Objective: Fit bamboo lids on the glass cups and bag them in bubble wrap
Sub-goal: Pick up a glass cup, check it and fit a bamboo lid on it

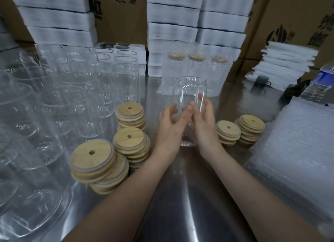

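Several lid stacks flank the hands. Left hand and right hand grip one empty, open-topped glass cup. Beyond it, three bagged cups carry lids.

- Left hand and right hand are both bare, fingers and palms uncovered.
- Fingers slim; nails look short and plain, though they are slightly blurred, so detail is hard to tell.
- Wrists narrow and bare.
- Forearms bare all the way from the wrist to the bottom frame edge. Skin is smooth, with no visible marks at this sharpness.
- Forearms look much wider toward the lower edge, which is wide-angle lens stretch.
- Only hands, wrists and forearms are in view; the rest of the person is out of frame.
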The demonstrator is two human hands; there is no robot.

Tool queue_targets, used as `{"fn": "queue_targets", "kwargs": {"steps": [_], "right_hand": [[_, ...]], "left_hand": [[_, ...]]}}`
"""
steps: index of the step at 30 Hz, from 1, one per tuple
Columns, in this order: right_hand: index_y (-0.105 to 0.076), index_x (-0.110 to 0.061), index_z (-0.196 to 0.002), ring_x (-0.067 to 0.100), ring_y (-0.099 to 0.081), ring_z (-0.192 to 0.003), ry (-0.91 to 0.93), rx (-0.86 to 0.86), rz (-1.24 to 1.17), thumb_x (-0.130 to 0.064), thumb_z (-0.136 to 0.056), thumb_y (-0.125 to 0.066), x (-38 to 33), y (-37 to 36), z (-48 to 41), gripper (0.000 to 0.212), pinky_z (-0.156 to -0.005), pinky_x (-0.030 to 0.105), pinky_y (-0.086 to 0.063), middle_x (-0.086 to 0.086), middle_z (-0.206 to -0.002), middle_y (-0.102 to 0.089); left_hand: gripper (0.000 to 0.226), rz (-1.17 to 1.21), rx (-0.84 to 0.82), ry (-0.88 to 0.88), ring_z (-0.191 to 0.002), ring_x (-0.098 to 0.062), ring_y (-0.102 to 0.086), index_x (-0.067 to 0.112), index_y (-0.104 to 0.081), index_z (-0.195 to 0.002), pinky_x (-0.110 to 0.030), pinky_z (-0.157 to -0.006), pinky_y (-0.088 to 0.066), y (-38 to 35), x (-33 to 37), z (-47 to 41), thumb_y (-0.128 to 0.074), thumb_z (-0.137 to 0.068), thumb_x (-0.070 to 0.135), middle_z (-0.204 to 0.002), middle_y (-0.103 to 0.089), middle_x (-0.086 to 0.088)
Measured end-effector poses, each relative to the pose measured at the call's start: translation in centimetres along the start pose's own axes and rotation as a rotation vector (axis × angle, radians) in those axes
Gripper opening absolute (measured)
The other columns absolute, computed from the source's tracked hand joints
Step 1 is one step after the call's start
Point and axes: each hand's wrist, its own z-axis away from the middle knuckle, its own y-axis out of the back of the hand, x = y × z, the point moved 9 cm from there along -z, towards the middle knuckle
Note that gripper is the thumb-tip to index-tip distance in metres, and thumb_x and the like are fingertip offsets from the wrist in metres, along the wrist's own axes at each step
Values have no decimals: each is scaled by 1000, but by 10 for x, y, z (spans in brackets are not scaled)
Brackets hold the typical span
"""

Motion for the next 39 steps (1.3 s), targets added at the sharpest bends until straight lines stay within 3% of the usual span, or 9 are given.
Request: {"fn": "queue_targets", "kwargs": {"steps": [6,9,12,17,22,27,31,35,39], "right_hand": [[-43,-27,-128,36,-60,-118,8,9,15,-50,-96,-42,-2,-4,-1,40,-96,57,-51,15,-125,-56],[-46,-39,-113,29,-69,-100,-1,16,29,-48,-103,-34,-2,-2,-4,18,-80,49,-60,-1,-103,-66],[-46,-39,-108,25,-71,-84,-17,19,25,-49,-104,-31,-2,1,-6,19,-67,42,-60,-4,-88,-69],[-47,-31,-123,42,-65,-89,-84,-1,-49,-52,-104,-28,2,1,-10,34,-70,53,-57,28,-114,-62],[-61,-30,-117,15,-60,-64,-150,-3,-84,-51,-104,-28,8,9,-14,41,-49,28,-49,6,-85,-61],[-65,-21,-116,9,-67,-68,-218,-22,-201,-48,-105,-30,12,8,-11,46,-57,25,-53,-1,-81,-72],[-57,-22,-122,22,-64,-103,-250,-36,-288,-50,-105,-28,12,5,-10,43,-89,44,-55,7,-115,-67],[-43,-18,-135,36,-70,-102,-316,-118,-293,-53,-104,-25,12,-4,-3,50,-81,54,-59,19,-119,-69],[-47,-18,-137,31,-71,-92,-259,-56,-178,-51,-104,-26,8,-5,-3,51,-80,47,-58,16,-117,-69]], "left_hand": [[75,38,81,-17,-91,-13,-67,20,-49,-125,-26,-72,-56,7,3,0,-71,-64,57,-110,-59,-8],[66,17,125,-64,-76,5,-64,13,-53,-125,-16,-67,-51,11,7,-1,-65,-72,51,-99,-61,-1],[62,-19,133,-106,-71,10,-63,11,-57,-122,-8,-62,-46,13,11,-1,-61,-76,52,-92,-65,4],[41,80,107,-101,-59,3,-64,-1,-60,-106,-12,-54,-47,10,17,3,-62,-89,37,-63,-67,14],[35,221,45,-49,-53,-14,-67,5,-61,-94,-23,-43,-50,6,20,8,-50,-93,38,-67,-70,-2],[62,295,5,-11,-79,-25,-72,19,-42,-140,-29,-54,-57,2,18,6,-45,-87,50,-119,-65,-21],[53,127,-38,-116,-132,-7,-47,30,-32,-148,-35,-110,-41,3,21,2,-38,-97,44,-148,-45,7],[35,42,85,-189,-104,8,-58,33,-45,-138,-26,-96,-49,14,26,3,-40,-105,21,-104,-62,33],[55,92,62,-134,-128,-6,-51,21,-39,-148,-32,-109,-42,5,22,6,-52,-97,38,-145,-50,0]]}}
